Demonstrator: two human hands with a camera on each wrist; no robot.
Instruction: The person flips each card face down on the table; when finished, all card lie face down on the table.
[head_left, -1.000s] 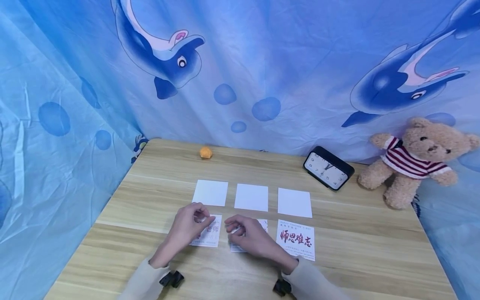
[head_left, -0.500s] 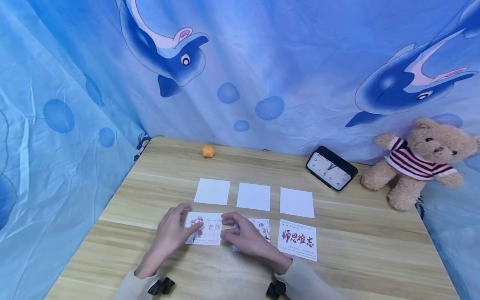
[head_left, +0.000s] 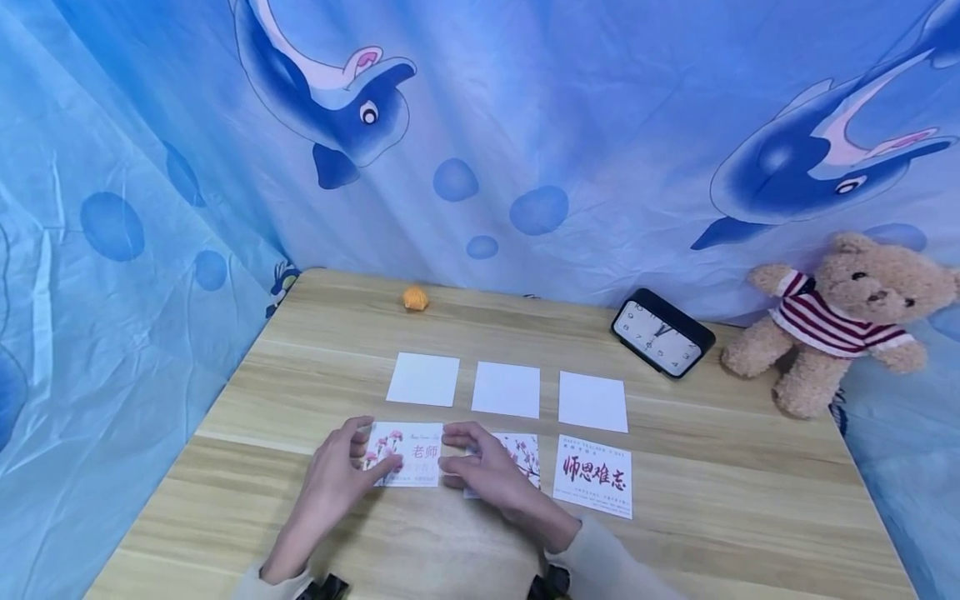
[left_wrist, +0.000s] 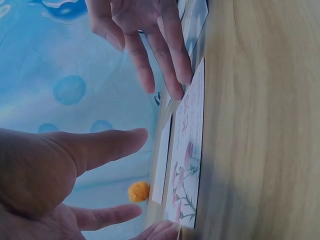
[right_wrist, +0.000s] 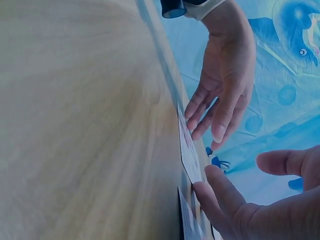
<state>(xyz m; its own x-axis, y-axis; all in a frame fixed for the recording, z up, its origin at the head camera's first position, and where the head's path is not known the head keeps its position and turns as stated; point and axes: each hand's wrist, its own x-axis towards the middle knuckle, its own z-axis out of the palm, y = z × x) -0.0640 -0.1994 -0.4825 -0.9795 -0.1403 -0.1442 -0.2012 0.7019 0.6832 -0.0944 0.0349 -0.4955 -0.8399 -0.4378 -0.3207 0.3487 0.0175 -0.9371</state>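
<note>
A printed card with pink flowers and Chinese characters point(head_left: 420, 454) lies on the table between my two hands. Along its left edge is my left hand point(head_left: 330, 479), thumb spread above the card and fingertips at the edge. My right hand point(head_left: 495, 475) has its fingertips at the card's right edge. Beneath that hand, partly covered, lies a card with a blossom-branch print point(head_left: 525, 454). In the left wrist view, the flower card point(left_wrist: 187, 155) lies flat, with the left fingertips against its near end. The right wrist view has the right fingertips touching its other end.
To the right lies a card with red calligraphy point(head_left: 593, 477). Three blank white cards point(head_left: 423, 379) form a row behind. Farther back are a small orange ball-like thing point(head_left: 415, 298), a black-framed clock point(head_left: 663, 333) and a teddy bear point(head_left: 847, 321). A blue dolphin curtain point(head_left: 480, 125) borders the wooden table point(head_left: 225, 500).
My hands were close together over the flower card. The left moved left and spread its fingers, uncovering the flowers; the right shifted slightly left to the card's right edge.
</note>
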